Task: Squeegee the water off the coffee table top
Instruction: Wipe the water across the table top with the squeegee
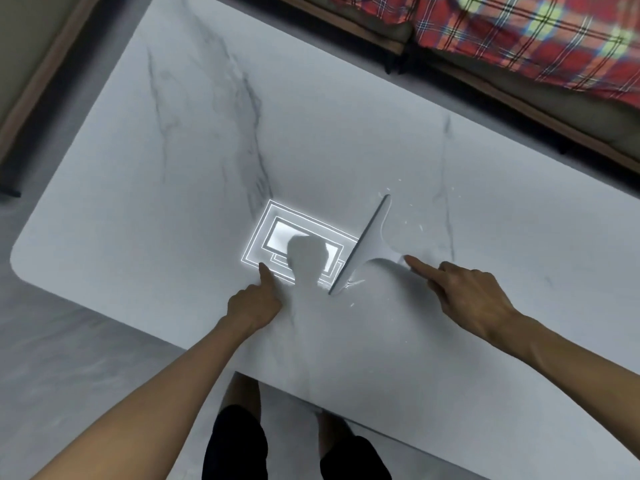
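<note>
A white squeegee [363, 245] lies on the white marble coffee table top [173, 168], blade edge down and running diagonally, its short handle pointing right. Small water drops [415, 225] are scattered right of the blade, and a little water sits at the blade's near end [353, 283]. My right hand [467, 296] is just right of the handle, index finger stretched out with its tip at the handle's end, the other fingers loosely bent, gripping nothing. My left hand [254, 303] rests on the table left of the blade, curled with the index finger pressed on the surface.
A ceiling light's bright reflection [277, 233] shows on the table between my hands. A sofa with a red plaid cover [519, 32] runs along the far side. My legs [242, 427] stand at the near table edge, on grey floor [69, 341].
</note>
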A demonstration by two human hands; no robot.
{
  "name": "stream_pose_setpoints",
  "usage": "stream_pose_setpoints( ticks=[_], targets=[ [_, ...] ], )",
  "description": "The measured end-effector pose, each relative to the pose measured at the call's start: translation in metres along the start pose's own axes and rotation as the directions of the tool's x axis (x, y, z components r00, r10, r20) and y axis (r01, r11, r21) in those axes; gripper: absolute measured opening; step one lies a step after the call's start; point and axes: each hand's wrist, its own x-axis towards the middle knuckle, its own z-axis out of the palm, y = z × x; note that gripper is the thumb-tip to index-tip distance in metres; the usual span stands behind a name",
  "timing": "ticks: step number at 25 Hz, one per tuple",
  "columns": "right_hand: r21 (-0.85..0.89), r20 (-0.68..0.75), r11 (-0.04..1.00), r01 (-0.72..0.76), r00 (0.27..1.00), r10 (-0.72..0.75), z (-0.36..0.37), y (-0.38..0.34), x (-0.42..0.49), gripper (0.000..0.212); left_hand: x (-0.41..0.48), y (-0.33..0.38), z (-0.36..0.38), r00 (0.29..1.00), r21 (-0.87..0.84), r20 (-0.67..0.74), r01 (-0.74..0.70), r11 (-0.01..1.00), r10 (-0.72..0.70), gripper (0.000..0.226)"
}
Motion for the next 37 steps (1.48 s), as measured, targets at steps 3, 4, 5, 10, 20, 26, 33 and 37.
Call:
stream_pose_setpoints(
  ticks=[3,4,5,10,20,26,33,37],
  targets=[
    [-0.016,0.025,0.999,-0.030,0.999,0.030,-0.004,0.031,-0.030,0.053,-0.014,0.011,0.011,1.000,-0.020,0.021,-0.006,1.000,0.006,0.078],
    [-0.023,0.027,0.999,-0.034,0.999,0.035,-0.006,0.037,-0.035,0.052,-0.017,0.012,0.013,1.000,-0.027,0.010,-0.009,1.000,0.009,0.075],
    [-0.024,0.024,0.999,-0.038,0.999,0.038,-0.009,0.041,-0.038,0.052,-0.020,0.012,0.013,1.000,-0.037,-0.011,-0.014,0.999,0.014,0.071],
    [0.064,-0.057,0.998,0.005,0.998,-0.002,-0.025,0.008,-0.020,0.047,-0.022,0.003,-0.003,0.993,-0.113,-0.113,-0.050,0.992,0.037,0.054],
    [0.034,0.092,0.850,0.526,0.845,-0.527,0.031,-0.145,0.003,0.048,-0.012,-0.052,-0.014,0.991,-0.065,-0.130,0.016,0.998,-0.024,0.056],
    [0.072,0.118,0.901,0.429,0.893,-0.434,0.055,-0.113,-0.023,0.052,-0.022,-0.044,0.005,0.998,-0.025,-0.061,-0.011,1.000,0.009,0.068],
    [0.028,0.060,0.999,0.035,0.998,-0.037,0.054,0.011,-0.091,0.046,-0.040,-0.008,0.030,0.999,-0.019,-0.039,-0.034,0.999,0.033,0.067],
    [0.001,0.045,1.000,0.001,0.999,-0.001,0.044,0.024,-0.118,0.046,-0.055,0.000,0.045,0.996,-0.049,-0.087,-0.032,0.998,0.028,0.062]
  ],
)
